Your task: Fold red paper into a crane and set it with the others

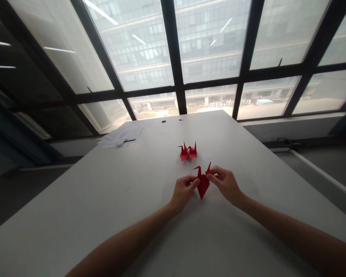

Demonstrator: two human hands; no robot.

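Note:
A red folded paper crane (203,182) is held between both hands just above the white table (103,200). My left hand (184,191) pinches its left wing with fingers closed. My right hand (225,182) pinches its right wing, fingers closed too. The crane's pointed neck and tail stick up between the hands and its body points down toward me. A little farther away on the table sit two finished red paper cranes (188,151), side by side and touching.
A loose pile of white paper sheets (121,136) lies at the table's far left corner. Two small dark spots (163,121) mark the far edge. Large dark-framed windows (173,57) stand beyond the table; the floor drops away on both sides.

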